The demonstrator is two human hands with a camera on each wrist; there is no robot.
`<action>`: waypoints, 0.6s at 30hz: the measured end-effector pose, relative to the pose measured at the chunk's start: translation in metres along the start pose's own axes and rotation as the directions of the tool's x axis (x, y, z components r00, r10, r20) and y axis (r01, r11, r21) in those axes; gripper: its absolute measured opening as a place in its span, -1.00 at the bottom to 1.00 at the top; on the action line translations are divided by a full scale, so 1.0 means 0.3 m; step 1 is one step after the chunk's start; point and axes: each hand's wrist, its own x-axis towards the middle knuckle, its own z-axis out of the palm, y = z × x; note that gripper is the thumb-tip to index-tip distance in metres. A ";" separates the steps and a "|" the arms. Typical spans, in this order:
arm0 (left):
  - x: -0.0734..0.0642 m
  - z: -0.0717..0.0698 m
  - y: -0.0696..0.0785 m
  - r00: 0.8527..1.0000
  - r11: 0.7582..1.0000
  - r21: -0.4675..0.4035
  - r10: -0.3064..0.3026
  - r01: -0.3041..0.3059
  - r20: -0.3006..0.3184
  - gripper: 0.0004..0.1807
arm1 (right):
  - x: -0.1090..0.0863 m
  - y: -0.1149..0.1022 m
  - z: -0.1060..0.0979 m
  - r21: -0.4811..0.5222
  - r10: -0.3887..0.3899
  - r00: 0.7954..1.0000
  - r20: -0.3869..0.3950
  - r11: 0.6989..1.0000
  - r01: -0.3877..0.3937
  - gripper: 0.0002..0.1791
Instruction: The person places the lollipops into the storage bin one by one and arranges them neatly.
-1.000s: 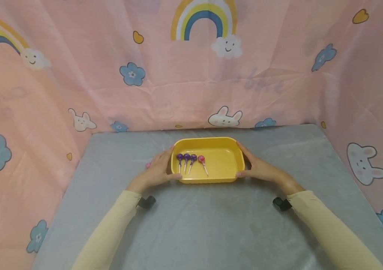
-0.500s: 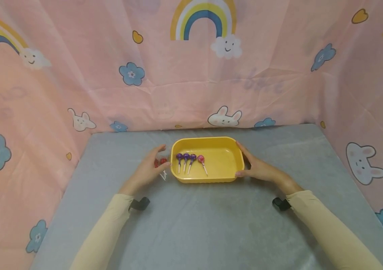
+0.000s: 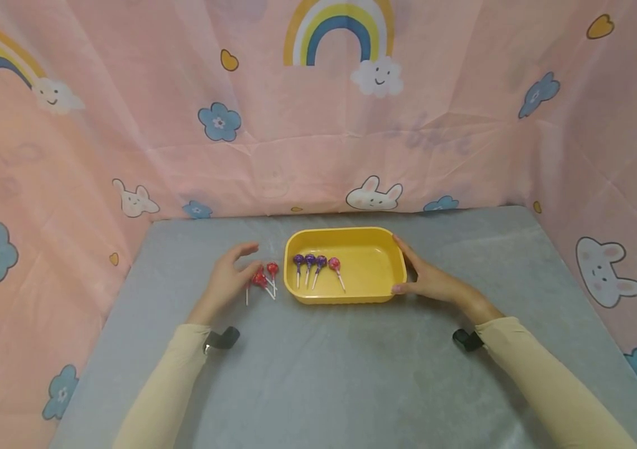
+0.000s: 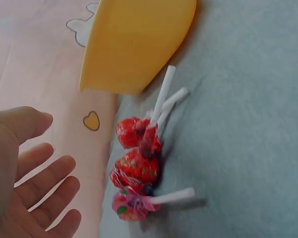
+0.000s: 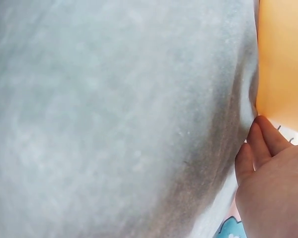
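My left hand point(image 3: 227, 275) hovers left of the yellow plastic tray point(image 3: 346, 299), its fingers and thumb apart and holding nothing. Beside it on the cloth lie two red-wrapped lollipops point(image 4: 134, 168) and a pink one point(image 4: 131, 204), their white sticks pointing away from the hand; in the head view the hand partly hides this group. My right hand point(image 3: 436, 282) grips the tray's right end, thumb at the front corner and fingers at the back corner. In the right wrist view its fingertips point(image 5: 260, 121) touch the tray's edge. Inside the tray, three purple lollipops point(image 3: 310, 259) and a pink lollipop point(image 3: 335, 265) lie in a row at the left.
A grey cloth point(image 3: 341, 374) covers the table. Pink fabric point(image 3: 307, 149) printed with rainbows, flowers and rabbits hangs behind the table and at both sides.
My left hand has let go of the tray's left end and moved left, uncovering the red lollipops. My right hand and the tray have stayed in place.
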 end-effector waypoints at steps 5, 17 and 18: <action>-0.004 -0.013 -0.026 1.000 0.999 -0.011 -0.030 0.030 -0.005 -0.45 | 0.002 0.003 0.002 0.016 -0.009 1.000 -0.003 1.000 0.009 0.25; -0.021 -0.019 -0.147 1.000 1.000 0.003 -0.025 0.025 -0.018 -0.51 | -0.002 0.003 0.003 0.015 0.001 1.000 -0.005 1.000 -0.001 0.24; -0.022 -0.019 -0.155 1.000 1.000 -0.005 -0.024 0.024 -0.015 -0.51 | -0.002 0.002 0.004 0.015 0.000 1.000 -0.005 1.000 0.000 0.24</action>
